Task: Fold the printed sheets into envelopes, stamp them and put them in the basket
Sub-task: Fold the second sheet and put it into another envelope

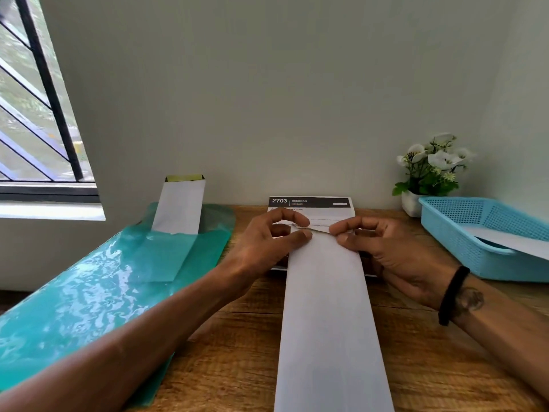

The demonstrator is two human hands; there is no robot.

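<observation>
Head view | left hand (267,242) and right hand (383,248) pinch envelope (326,307) mouth apart, likely to admit a sheet | basket (454,230) right of envelope

basket (451,233) right, green folder (89,292) left, bare wood (231,352) between

Two hands (267,242) (395,254), one long white envelope (326,322), one printed stack (310,205) — sheet count unclear — one blue basket (463,230), one green folder (89,292), one flowerpot (411,202).
</observation>
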